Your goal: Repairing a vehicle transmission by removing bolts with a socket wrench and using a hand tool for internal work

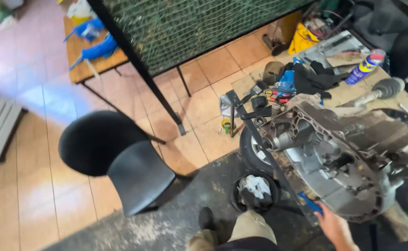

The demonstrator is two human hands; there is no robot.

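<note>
Near right — one hand (pixel 335 228) closed around blue tool (pixel 311 203), touching grey gearbox housing (pixel 334 153) — which hand unclear.

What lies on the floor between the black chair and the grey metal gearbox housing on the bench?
In the head view, a black bucket holding crumpled white rags stands between the black chair and the gearbox housing, with a small wheel behind it.

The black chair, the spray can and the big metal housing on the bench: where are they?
black chair (pixel 141 176), head view, on the seat.
spray can (pixel 365 68), head view, on the blue body.
metal housing (pixel 334 153), head view, on its grey cast face.
</note>
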